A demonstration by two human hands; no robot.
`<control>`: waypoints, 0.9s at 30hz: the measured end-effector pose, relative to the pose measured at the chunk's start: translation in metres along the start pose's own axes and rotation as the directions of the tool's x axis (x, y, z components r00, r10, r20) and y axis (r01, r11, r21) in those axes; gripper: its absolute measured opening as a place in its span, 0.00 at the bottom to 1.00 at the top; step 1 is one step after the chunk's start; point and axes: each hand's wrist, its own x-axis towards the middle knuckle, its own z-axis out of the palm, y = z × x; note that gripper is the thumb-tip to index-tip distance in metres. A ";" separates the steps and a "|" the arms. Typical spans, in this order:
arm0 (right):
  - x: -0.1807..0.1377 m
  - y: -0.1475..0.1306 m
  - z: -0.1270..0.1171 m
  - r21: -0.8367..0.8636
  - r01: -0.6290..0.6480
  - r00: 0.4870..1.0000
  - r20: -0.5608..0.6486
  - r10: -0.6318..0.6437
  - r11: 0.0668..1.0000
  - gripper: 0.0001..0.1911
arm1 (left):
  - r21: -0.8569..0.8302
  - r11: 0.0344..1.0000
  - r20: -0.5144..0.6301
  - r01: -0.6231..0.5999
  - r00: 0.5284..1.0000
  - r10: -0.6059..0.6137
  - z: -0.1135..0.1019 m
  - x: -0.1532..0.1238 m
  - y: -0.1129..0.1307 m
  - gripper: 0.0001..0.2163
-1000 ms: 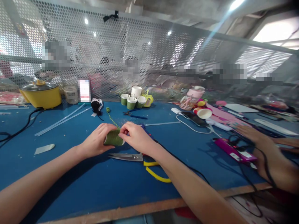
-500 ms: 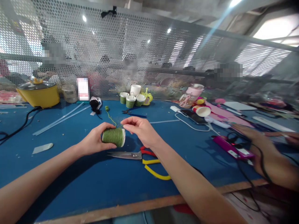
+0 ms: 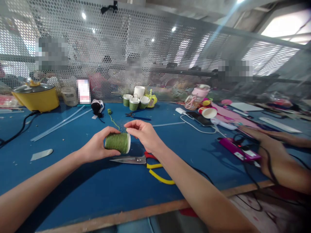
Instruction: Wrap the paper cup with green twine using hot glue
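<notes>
My left hand (image 3: 98,145) is wrapped round a white paper cup lying on its side, its wall covered with green yarn (image 3: 117,142). The cup's white rim (image 3: 128,143) faces right. Just above that rim, my right hand (image 3: 142,132) has thumb and forefinger pinched together; what lies between them is too small to make out. A loose green strand (image 3: 113,121) runs from the cup to a little green tuft (image 3: 109,111) on the table. Below the cup lie scissors (image 3: 136,160) with red and yellow handles, partly hidden by my right forearm.
Several green-wrapped cups (image 3: 134,104) and blue-handled pliers (image 3: 138,116) are at the back. A yellow pot (image 3: 36,98) and a glass jar (image 3: 69,96) stand back left. At right are a phone (image 3: 199,118), a purple power strip (image 3: 239,150) with cables, and another person's arm (image 3: 279,155).
The view has shifted slightly, so most things sit a little further left and higher. Both hands keep nearly the same hold at the cup. The other person's arm at right has moved slightly.
</notes>
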 end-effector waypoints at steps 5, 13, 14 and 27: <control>-0.004 -0.004 0.002 0.011 0.069 0.997 -0.035 -0.069 0.998 0.05 | 0.011 0.999 0.009 0.049 0.999 -0.049 0.002 0.000 0.003 0.22; -0.005 -0.008 0.005 0.020 0.136 0.990 -0.025 -0.136 0.990 0.04 | -0.026 0.992 0.073 0.122 0.990 -0.120 0.003 -0.001 0.009 0.21; -0.005 -0.009 0.005 0.018 0.145 0.989 -0.024 -0.144 0.989 0.04 | -0.030 0.990 0.083 0.134 0.988 -0.132 0.003 -0.001 0.010 0.20; -0.012 -0.017 0.008 0.033 0.175 0.985 -0.013 -0.174 0.984 0.03 | -0.063 0.971 0.176 0.232 0.960 -0.218 0.004 -0.002 0.016 0.19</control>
